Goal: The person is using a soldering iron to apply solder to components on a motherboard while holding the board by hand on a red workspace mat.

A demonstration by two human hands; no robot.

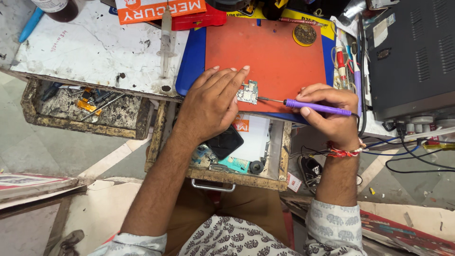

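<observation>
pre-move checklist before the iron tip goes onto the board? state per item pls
1. Circuit board pinned flat by left hand fingers: ok.
2. Board lies on the orange mat: ok.
3. Purple soldering iron gripped in right hand: ok.
4. Tip aimed at the board's right edge; contact: cannot tell.
5. Iron hot: cannot tell.
6. Open drawer below the mat edge could catch drops: not ok.

Matt orange mat (284, 61), rubbery and smooth, under a small circuit board (248, 92) with dull metal shields. Glossy purple plastic on the soldering iron (315, 107), thin metal tip. Drawer (222, 176) is rough, worn wood; worktop (95, 52) is scuffed, stained white.
</observation>
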